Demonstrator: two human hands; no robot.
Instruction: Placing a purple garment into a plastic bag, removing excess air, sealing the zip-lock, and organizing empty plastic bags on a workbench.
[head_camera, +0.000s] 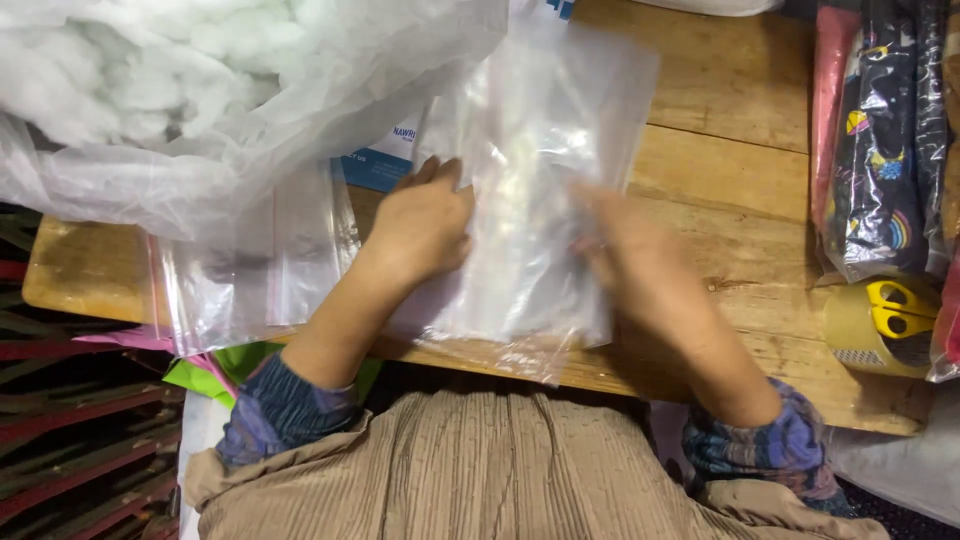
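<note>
You are flattening the clear plastic bag (535, 190) on the wooden table (720, 160), your left hand (420, 228) pressing it with open fingers, your right hand (625, 250) blurred, grip unclear, just beside it; next, smooth it gently, keeping its edges straight.

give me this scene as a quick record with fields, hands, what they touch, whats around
surface: wooden table
left hand: flat on a clear plastic bag
right hand: blurred, on the same bag's right side
left of hands: stack of clear zip bags
top left: big plastic sack of white stuffing
right edge: packed patterned fabric items, tape roll with yellow scissors on it
</note>
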